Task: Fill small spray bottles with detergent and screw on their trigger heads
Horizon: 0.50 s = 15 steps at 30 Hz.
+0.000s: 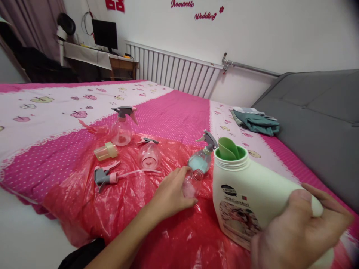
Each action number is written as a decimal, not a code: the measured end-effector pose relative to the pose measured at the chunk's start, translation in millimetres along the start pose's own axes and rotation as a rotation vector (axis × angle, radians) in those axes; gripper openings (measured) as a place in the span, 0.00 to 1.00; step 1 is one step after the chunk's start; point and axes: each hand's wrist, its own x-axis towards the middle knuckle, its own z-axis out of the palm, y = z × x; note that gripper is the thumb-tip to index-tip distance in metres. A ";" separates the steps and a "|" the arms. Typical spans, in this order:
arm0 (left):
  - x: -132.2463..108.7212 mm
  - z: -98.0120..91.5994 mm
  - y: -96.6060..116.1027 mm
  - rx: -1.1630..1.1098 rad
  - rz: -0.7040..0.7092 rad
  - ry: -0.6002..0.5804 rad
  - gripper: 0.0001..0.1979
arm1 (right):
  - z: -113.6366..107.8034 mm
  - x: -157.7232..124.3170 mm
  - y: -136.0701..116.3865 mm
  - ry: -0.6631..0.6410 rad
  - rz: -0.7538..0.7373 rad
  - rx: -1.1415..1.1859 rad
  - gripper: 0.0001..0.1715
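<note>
My right hand (301, 228) is wrapped round the handle of a large pale green detergent jug (234, 190). The jug has no cap on, and a green pouring spout (227, 149) shows in its mouth. My left hand (174, 194) is closed round the side of a small clear bottle (192, 185) with an open threaded neck, just left of the jug. Behind it, a spray bottle (199, 161) with bluish liquid leans on the red plastic sheet. A loose spray head (104, 177) with its thin tube lies to the left, below a yellowish translucent cap (105, 151).
Two more clear spray bottles are on the sheet: one standing (122, 132), one lying with its base toward me (149, 157). The crumpled red plastic sheet (123, 209) covers part of the bed (174, 108). Folded clothes (256, 121) lie by the grey headboard (316, 101).
</note>
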 end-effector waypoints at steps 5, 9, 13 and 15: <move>0.3 0.2 -1.1 0.005 0.008 0.001 0.30 | 0.6 -0.4 4.5 -0.005 -0.019 0.011 0.21; 0.3 0.5 -1.0 0.001 0.005 0.004 0.31 | 0.5 -0.6 6.5 -0.006 -0.021 0.000 0.21; 0.4 1.2 -1.3 0.000 0.007 0.007 0.30 | 0.5 -0.8 5.7 -0.009 -0.024 -0.011 0.22; 0.5 1.7 -1.7 0.002 0.017 0.011 0.29 | 0.7 -1.1 4.6 -0.013 -0.011 -0.012 0.22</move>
